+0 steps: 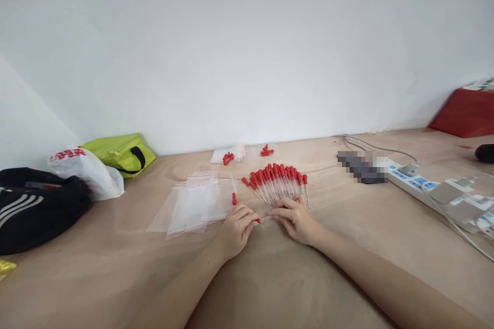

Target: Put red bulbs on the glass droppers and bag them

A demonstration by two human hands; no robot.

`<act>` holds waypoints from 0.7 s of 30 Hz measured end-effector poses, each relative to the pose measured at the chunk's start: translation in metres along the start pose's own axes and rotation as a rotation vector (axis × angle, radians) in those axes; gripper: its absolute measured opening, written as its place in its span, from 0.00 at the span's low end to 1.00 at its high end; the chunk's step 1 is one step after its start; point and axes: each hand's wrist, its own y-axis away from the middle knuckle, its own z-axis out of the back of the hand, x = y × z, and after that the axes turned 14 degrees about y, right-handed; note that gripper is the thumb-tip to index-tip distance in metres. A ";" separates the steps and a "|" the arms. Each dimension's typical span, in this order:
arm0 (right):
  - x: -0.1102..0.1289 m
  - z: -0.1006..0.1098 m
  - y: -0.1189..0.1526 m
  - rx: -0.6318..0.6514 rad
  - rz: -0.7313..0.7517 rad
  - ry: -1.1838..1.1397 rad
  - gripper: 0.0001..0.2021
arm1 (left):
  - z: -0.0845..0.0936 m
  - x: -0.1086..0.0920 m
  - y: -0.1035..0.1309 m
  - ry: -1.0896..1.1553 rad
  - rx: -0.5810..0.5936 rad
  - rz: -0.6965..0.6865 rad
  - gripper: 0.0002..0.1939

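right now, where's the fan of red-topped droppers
In the head view, the fan of droppers lies just right of centre, beyond the right hand and to the right of the flat clear bags.

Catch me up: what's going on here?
A person's left hand holds a thin clear dropper by its red bulb; the right hand holds its other end. Beyond the right hand, similar red-bulbed droppers lie fanned out. Flat clear plastic bags lie to the left, with a single dropper near their right edge.

loc: home or sm. office, unclear | wood tbl (116, 277) agst white wall (247, 51) | lime bag (119, 145) | pwr strip (417, 183) w/ chargers (450, 191)
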 end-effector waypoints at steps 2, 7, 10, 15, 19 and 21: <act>0.001 0.000 0.000 -0.008 0.006 0.044 0.14 | 0.000 0.000 0.000 0.006 0.011 0.007 0.14; 0.004 0.000 0.000 -0.041 0.007 0.176 0.13 | -0.003 0.005 0.001 0.029 -0.020 0.026 0.12; 0.006 0.001 0.001 -0.023 0.030 0.191 0.12 | -0.005 0.005 0.002 0.024 -0.011 0.020 0.11; 0.012 0.001 0.001 0.032 0.025 0.151 0.12 | -0.005 0.002 0.001 -0.002 0.036 0.004 0.11; 0.018 -0.001 -0.001 0.062 -0.007 0.121 0.12 | -0.005 0.001 0.001 -0.019 0.047 -0.004 0.12; 0.021 -0.003 -0.002 0.079 -0.029 0.097 0.12 | -0.005 0.000 0.001 -0.022 0.050 -0.015 0.12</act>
